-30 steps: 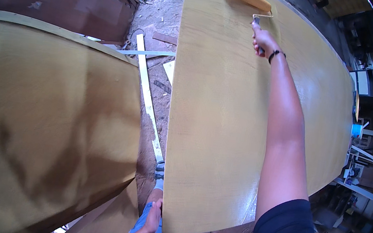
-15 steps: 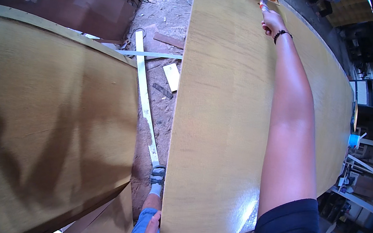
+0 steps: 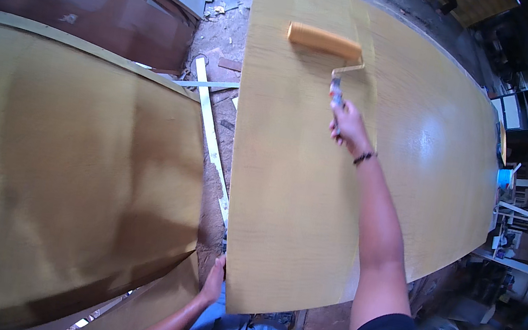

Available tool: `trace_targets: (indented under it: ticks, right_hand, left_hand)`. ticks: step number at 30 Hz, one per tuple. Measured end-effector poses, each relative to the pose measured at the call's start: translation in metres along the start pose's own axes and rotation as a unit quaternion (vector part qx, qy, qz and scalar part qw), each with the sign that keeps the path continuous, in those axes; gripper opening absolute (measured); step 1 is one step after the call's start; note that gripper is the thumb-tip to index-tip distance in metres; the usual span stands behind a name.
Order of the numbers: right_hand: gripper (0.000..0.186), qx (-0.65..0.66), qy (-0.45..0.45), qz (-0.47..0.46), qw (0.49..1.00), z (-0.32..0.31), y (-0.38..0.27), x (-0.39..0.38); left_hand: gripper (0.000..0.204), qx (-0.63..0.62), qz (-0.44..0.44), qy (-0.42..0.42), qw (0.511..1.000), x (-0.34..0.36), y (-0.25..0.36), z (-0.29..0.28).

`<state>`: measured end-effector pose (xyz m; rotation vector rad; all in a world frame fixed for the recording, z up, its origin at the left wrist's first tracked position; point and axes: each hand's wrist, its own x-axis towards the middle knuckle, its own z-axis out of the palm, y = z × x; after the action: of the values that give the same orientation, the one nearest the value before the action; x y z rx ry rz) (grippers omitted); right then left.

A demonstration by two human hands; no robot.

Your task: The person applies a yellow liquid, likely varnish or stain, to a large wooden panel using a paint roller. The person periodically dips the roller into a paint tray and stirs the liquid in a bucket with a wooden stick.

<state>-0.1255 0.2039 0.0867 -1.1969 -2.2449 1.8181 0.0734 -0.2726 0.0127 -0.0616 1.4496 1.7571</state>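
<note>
In the head view, my right hand (image 3: 349,124) is closed around the handle of a paint roller (image 3: 324,40), whose orange sleeve lies across the upper part of a large yellow-coated board (image 3: 292,203). My left hand (image 3: 214,278) rests at the board's lower left edge, with fingers looking straight and partly hidden. A second yellow-coated panel (image 3: 61,170) lies to the left, beside a narrow gap.
Brown and grey boards (image 3: 118,3) lie at upper left. A white strip (image 3: 209,123) and scraps lie on the dirt floor between the panels. A blue container (image 3: 504,177) stands beyond the board's right end, among dark shelving (image 3: 517,113) and loose white lengths (image 3: 517,211).
The roller and my right hand went farther away half a second ago and have since come back toward me, now lower in the picture. My left hand stays at the board's edge.
</note>
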Motion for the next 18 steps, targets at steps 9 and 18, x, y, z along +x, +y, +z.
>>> trace_targets:
  ticks: [9, 18]
  right_hand:
    - [0.029, 0.139, -0.075, 0.071, 0.985, 0.010, 0.144, -0.283]
    - [0.024, 0.235, -0.157, 0.109, 0.953, 0.030, 0.284, -0.557]
  left_hand:
    - [0.075, -0.050, -0.044, 0.034, 0.997, -0.044, -0.025, 0.003]
    - [0.081, -0.052, -0.014, 0.132, 0.990, -0.117, -0.084, -0.004]
